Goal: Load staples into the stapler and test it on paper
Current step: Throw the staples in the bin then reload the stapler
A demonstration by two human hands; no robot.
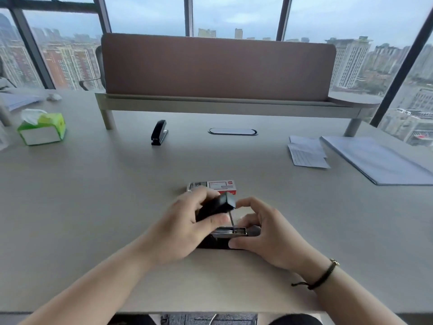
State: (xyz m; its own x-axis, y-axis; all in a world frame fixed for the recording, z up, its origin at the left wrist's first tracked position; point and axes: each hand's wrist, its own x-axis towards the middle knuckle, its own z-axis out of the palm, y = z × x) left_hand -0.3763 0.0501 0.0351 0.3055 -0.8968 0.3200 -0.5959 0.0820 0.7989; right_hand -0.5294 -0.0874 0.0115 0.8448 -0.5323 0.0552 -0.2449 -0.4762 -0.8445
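A black stapler [230,232] lies on the desk in front of me with its lid swung up and its metal staple channel exposed. My left hand [185,231] grips the raised black lid [218,205]. My right hand [267,235] holds the stapler's base at the front end, fingers over the channel. Just behind the hands sits a red and white staple box [221,186] with its tray slid partly out to the left. Whether staples lie in the channel I cannot tell.
A second black stapler [159,133] stands farther back, left of centre. Loose paper sheets [307,152] and a clear folder of paper [377,160] lie at the right. A green tissue box [42,129] sits far left. A desk divider [218,66] runs across the back.
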